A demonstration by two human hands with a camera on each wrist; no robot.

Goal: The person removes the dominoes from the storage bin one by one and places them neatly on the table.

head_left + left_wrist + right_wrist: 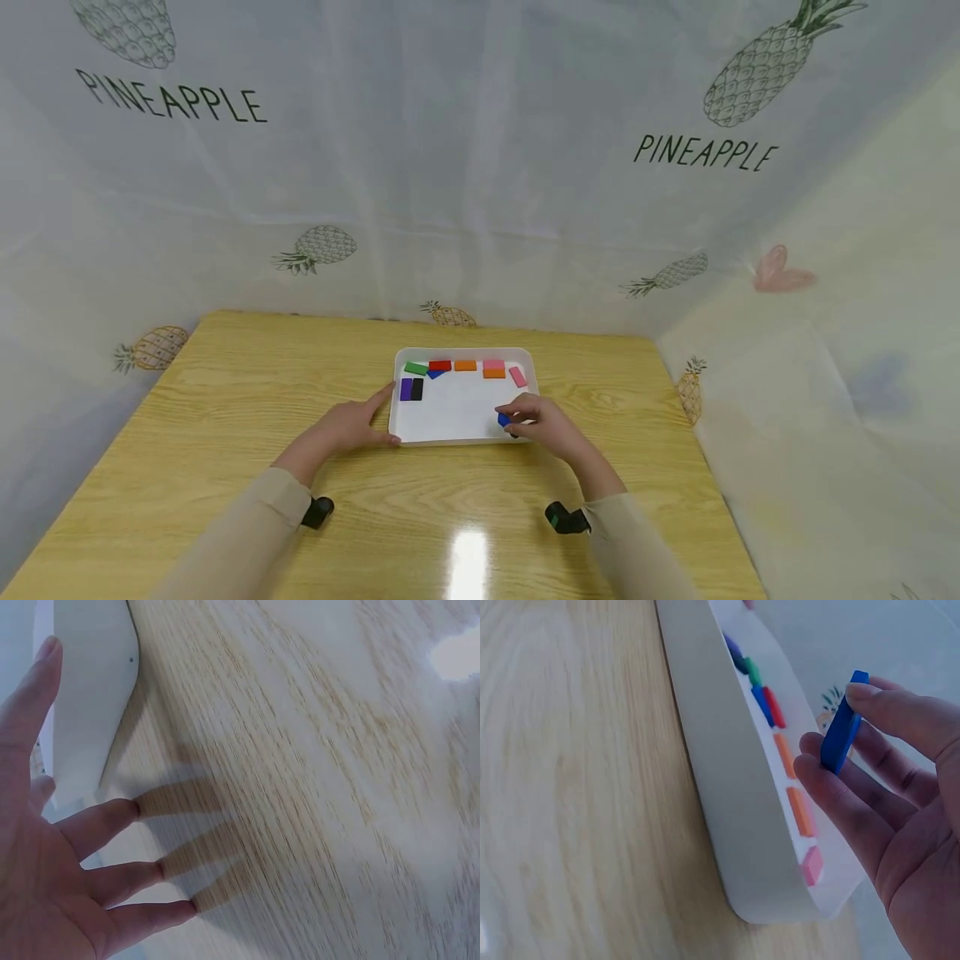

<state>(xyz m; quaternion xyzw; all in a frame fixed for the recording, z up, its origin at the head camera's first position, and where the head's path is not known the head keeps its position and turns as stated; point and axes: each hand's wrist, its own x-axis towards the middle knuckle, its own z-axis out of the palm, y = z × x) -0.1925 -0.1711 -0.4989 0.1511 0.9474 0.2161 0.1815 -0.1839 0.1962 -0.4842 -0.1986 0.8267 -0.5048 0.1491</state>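
A white tray (450,421) lies on the wooden table, with several coloured blocks along its far and left sides. Over the tray's near right corner, my right hand (543,423) pinches a blue block (845,724) between thumb and fingers. My left hand (348,425) touches the tray's left wall, its fingers spread; the left wrist view shows the palm and extended fingers. Inside the tray are a green block (416,368), a red block (440,366), an orange block (465,366), a pink block (518,377), a purple block (406,389) and a black block (417,389).
The wooden table (435,500) extends around the tray on all sides. A pale curtain (450,167) printed with pineapples hangs behind the table and along its sides. Black wrist devices sit at the left cuff (288,492) and the right cuff (607,507).
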